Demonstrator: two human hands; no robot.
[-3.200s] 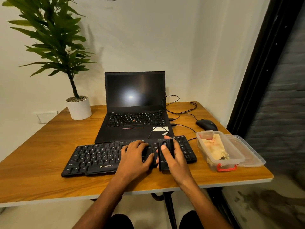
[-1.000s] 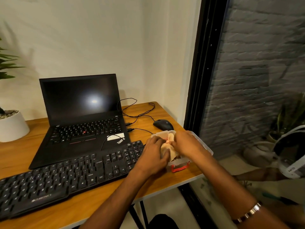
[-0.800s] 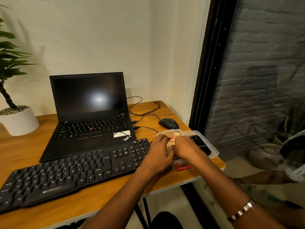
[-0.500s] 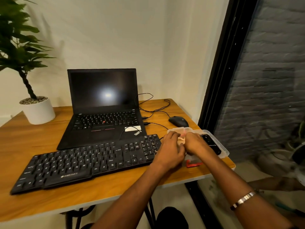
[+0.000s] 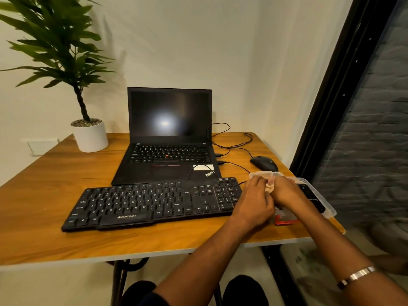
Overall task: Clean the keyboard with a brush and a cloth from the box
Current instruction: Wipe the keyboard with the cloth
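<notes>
At lower right of the frame both hands meet over the clear box (image 5: 267, 173): the left hand (image 5: 254, 200) and right hand (image 5: 287, 192) have fingers curled, pinching the pale cloth (image 5: 269, 187) between them. The brush (image 5: 313, 198) lies in the lid at far right. The keyboard (image 5: 152, 202) sits centre, laptop (image 5: 170, 138) behind.
</notes>
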